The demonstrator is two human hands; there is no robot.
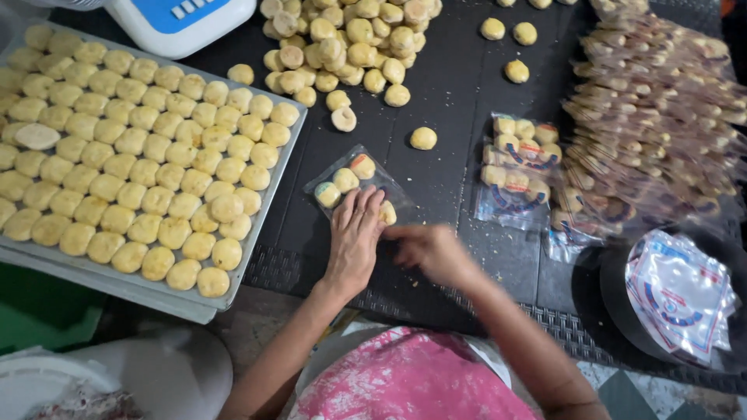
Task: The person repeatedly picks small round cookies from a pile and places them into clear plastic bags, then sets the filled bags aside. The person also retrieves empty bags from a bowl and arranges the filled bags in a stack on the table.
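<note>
A: Obs. 1, left hand (354, 237). Status?

B: Lies flat, fingers together and stretched out, pressing on the near end of a clear bag (354, 183). The bag lies on the dark tabletop (459, 101), just right of the tray (268, 202), and holds a few round pale biscuits in a row.

A: Right hand (432, 250)?

B: Blurred. Its fingertips meet the bag's near corner beside the left hand. Whether it pinches the plastic, I cannot tell.

A: Surroundings?

B: The tray at left is packed with rows of biscuits (140, 163). A loose heap of biscuits (342, 43) sits at the far side, with one single biscuit (423, 138) between heap and bag. Filled bags (520, 167) lie to the right, a fanned stack of packed bags (661, 117) beyond them, and empty printed bags (681, 295) at near right. A blue and white scale (183, 22) stands at top left.
</note>
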